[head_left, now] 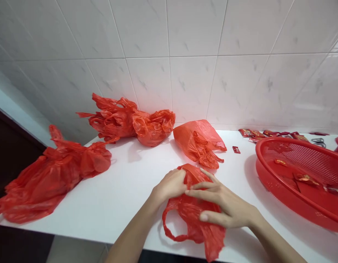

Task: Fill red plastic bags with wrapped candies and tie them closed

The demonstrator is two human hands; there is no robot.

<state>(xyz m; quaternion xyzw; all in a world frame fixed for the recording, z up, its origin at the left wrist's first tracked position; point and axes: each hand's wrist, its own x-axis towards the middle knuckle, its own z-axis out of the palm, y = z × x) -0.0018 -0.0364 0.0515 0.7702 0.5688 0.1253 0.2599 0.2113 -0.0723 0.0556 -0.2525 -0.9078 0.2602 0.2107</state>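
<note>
A crumpled red plastic bag [192, 219] lies near the front edge of the white table, its handle loops toward me. On the bag's upper left part rests my left hand [173, 184], its fingers hidden in or behind the plastic, so what they grip does not show. My right hand [222, 202] lies over the right side of the bag with its fingers spread. Just beyond my hands sits another red plastic bag [197, 140], flattened at the back and bunched at the front.
Bunched red bags [154, 128] stand along the tiled wall [193, 84], and more red bags [50, 179] lie at the left. At the right are a red plastic basket [292, 195] holding small packets, loose packets [256, 134] behind it, and a small red packet [236, 149].
</note>
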